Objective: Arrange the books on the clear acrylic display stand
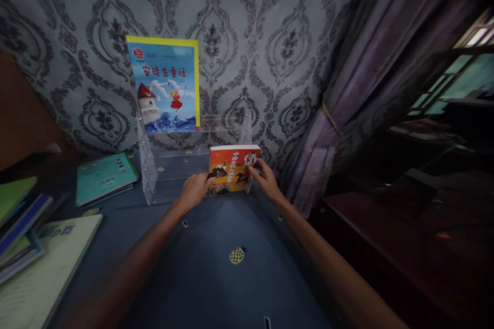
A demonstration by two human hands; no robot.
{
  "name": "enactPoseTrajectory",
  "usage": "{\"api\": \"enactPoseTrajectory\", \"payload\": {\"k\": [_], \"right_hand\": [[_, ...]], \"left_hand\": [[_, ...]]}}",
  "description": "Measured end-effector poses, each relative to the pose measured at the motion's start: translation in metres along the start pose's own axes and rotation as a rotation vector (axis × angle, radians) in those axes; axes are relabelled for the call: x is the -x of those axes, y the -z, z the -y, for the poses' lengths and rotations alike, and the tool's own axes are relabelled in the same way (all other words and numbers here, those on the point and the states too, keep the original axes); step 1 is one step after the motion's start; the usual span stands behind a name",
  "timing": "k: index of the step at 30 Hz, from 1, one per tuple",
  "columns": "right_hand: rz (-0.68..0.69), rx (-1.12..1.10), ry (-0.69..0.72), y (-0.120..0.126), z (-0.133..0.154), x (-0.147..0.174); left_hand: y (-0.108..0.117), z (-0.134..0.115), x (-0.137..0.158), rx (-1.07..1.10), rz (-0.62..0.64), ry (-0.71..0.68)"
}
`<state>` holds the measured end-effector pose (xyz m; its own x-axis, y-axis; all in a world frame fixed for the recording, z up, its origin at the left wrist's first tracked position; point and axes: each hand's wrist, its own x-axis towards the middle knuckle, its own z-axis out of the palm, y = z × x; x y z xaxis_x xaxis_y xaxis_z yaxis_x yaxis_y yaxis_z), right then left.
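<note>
Between my two hands is an orange-red book (231, 172), upright with its cover facing me, at the lower right of a clear acrylic book stand (148, 185). My left hand (195, 188) grips its left edge, thumb on the cover. At the right edge, my right hand (265, 179) holds it with the fingers bent around the side. On the stand's upper tier, to the left, a blue picture book (168, 87) with a yellow border leans back. Whether the orange-red book rests on the stand's lower ledge is hard to tell.
Teal books (106, 179) lie flat left of the stand. Nearer me at the left edge are a pile of books (23, 226) and a pale book (73, 241). The dark blue tabletop (216, 277) meets a patterned wall (278, 25). A tied purple curtain (320, 133) hangs at right.
</note>
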<state>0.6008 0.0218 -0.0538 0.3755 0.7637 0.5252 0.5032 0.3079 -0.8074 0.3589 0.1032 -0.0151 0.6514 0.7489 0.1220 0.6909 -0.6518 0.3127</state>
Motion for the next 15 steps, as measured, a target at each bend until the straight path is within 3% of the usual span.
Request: {"api": "enactPoseTrajectory", "payload": {"k": [7,15], "right_hand": [[-0.012,0.013,0.014,-0.001,0.004,0.0],[-0.074,0.048,0.073,-0.001,0.003,-0.002]], "left_hand": [[-0.002,-0.003,0.002,0.0,-0.02,-0.004],[-0.011,0.006,-0.005,0.194,-0.177,-0.045]]}}
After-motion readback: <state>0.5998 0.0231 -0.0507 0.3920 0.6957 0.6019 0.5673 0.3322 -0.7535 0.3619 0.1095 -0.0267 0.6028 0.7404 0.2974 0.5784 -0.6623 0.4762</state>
